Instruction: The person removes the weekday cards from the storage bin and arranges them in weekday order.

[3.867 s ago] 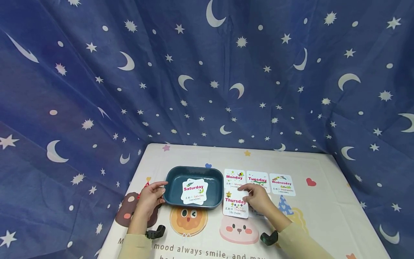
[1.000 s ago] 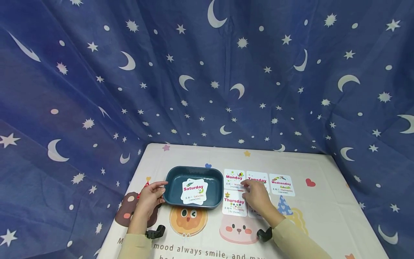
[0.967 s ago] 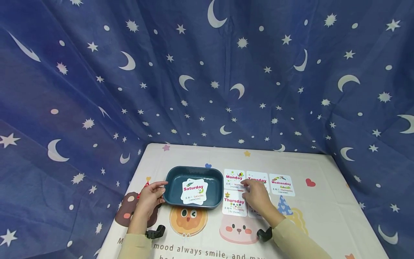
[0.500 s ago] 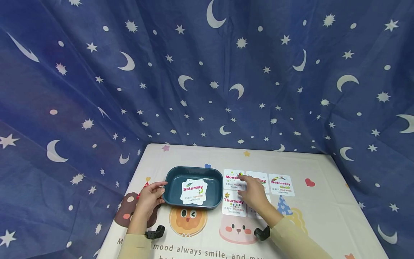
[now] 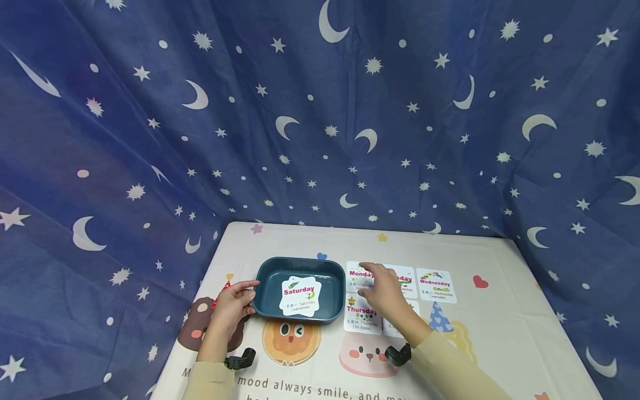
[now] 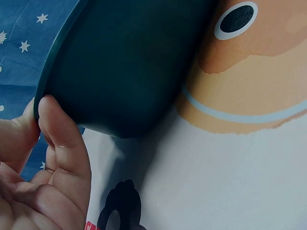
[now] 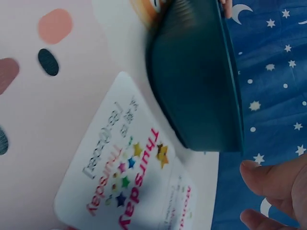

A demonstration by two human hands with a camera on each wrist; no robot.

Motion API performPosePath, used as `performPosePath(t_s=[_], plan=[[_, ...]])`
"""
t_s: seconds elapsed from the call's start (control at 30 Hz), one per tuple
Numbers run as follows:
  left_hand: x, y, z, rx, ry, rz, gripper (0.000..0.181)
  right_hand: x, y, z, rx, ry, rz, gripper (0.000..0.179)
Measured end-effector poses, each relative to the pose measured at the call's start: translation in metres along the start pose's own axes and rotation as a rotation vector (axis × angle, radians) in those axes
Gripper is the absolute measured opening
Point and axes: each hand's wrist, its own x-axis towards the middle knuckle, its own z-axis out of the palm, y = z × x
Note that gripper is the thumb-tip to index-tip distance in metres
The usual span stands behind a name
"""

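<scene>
A dark teal tray (image 5: 331, 282) holds a small pile of white cards, with the Saturday card (image 5: 300, 296) on top. My left hand (image 5: 231, 306) pinches the tray's left rim; the left wrist view shows the thumb and a finger on either side of the edge. My right hand (image 5: 386, 291), fingers apart and holding nothing, hovers above the laid-out cards. Beneath it lie the Monday card (image 5: 355, 281), the Tuesday card (image 5: 408, 275), the Thursday card (image 5: 361, 320) and another card (image 5: 391, 330) mostly hidden by the hand. The Wednesday card (image 5: 436, 286) ends the back row.
A white cartoon-print tablecloth (image 5: 500, 333) covers the table. Behind and beside it hangs a blue curtain (image 5: 425, 144) with moons and stars. Black wrist cameras (image 5: 398, 355) sit at both wrists.
The Thursday card, earlier held by the right hand, now lies flat below Monday. The right hand, free of it, has shifted left and back toward Monday. The left hand stays at the tray.
</scene>
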Motion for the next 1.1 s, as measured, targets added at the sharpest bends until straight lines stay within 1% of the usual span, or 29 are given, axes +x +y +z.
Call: performPosePath(t_s=[0.3,0.57,0.67,0.9,1.1], plan=[[0.0,-0.001,0.0,-0.004,0.006,0.004,0.031,0.004,-0.015,0.002,0.022,-0.015,-0.042,0.081],[-0.001,-0.001,0.0,-0.003,0.004,0.003,0.032,0.005,-0.035,0.007,0.033,-0.029,-0.089,0.086],[0.0,-0.001,0.0,-0.007,0.003,0.001,0.032,0.005,-0.044,0.01,0.022,-0.045,-0.108,0.088],[0.002,0.0,0.0,-0.007,0.001,0.0,0.032,0.004,-0.059,0.02,-0.023,-0.076,-0.192,0.089],[0.002,0.0,0.0,-0.018,-0.005,-0.004,0.033,0.004,-0.069,0.032,-0.058,-0.108,-0.228,0.09]])
